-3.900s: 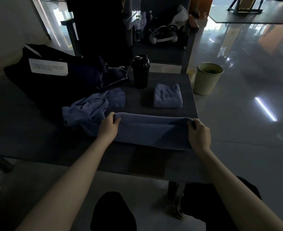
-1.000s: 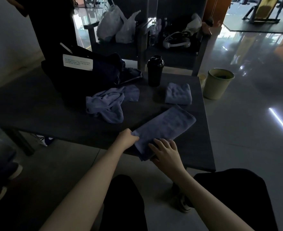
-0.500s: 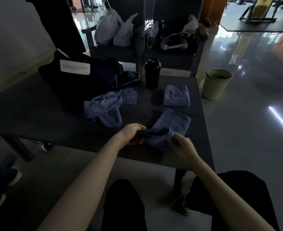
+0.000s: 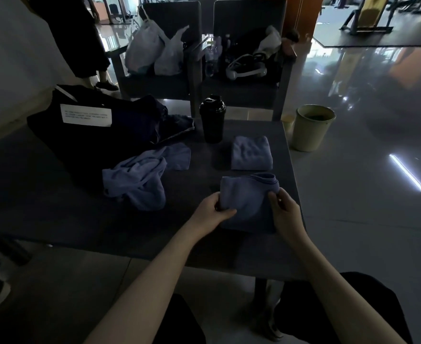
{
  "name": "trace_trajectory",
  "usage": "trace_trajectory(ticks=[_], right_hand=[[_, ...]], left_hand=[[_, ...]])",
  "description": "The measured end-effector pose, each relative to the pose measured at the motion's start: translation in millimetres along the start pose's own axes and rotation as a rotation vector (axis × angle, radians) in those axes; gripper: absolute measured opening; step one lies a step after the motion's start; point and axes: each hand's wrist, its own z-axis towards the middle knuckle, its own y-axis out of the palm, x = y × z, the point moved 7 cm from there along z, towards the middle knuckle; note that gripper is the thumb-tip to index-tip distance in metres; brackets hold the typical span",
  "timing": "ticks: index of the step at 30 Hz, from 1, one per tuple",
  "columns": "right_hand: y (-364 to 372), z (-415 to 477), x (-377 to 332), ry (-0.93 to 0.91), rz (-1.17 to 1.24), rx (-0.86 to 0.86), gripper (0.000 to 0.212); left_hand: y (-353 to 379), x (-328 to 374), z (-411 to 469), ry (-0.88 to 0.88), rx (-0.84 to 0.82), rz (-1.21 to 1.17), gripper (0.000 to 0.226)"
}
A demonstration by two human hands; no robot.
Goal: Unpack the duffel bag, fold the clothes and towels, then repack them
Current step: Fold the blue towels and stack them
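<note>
At the near right of the dark table (image 4: 55,207), both hands hold a folded blue towel (image 4: 247,194) that lies flat on the top. The left hand (image 4: 213,209) grips its left edge, thumb laid across the cloth and fingers curled round the side. The right hand (image 4: 285,212) pinches the right edge with bent fingers. Left of it lies a crumpled towel (image 4: 140,180), loose and unfolded. Just beyond the held towel sits a second towel (image 4: 251,153), folded into a neat square. Farther back stands a black bottle (image 4: 212,119), upright, and to its left the dark duffel bag (image 4: 120,130) slumps open with a white label (image 4: 85,114) on it. On the floor to the right stands a pale bin (image 4: 312,127). Farthest off, two chairs (image 4: 249,93) hold plastic bags (image 4: 154,50).
</note>
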Motion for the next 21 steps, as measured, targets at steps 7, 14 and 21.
trace_trajectory(ticks=[7,14,21], right_hand=[[10.7,20.6,32.7,0.288,-0.371,-0.059,0.018],[9.7,20.4,16.8,-0.023,-0.327,0.09,0.039],[10.3,39.5,24.1,0.016,-0.334,0.146,0.039]], left_hand=[[4.3,-14.0,30.9,-0.033,0.179,0.154,0.062],[9.2,1.1,30.8,0.149,0.256,0.164,0.063],[13.2,-5.6,45.3,0.06,0.102,0.146,0.084]])
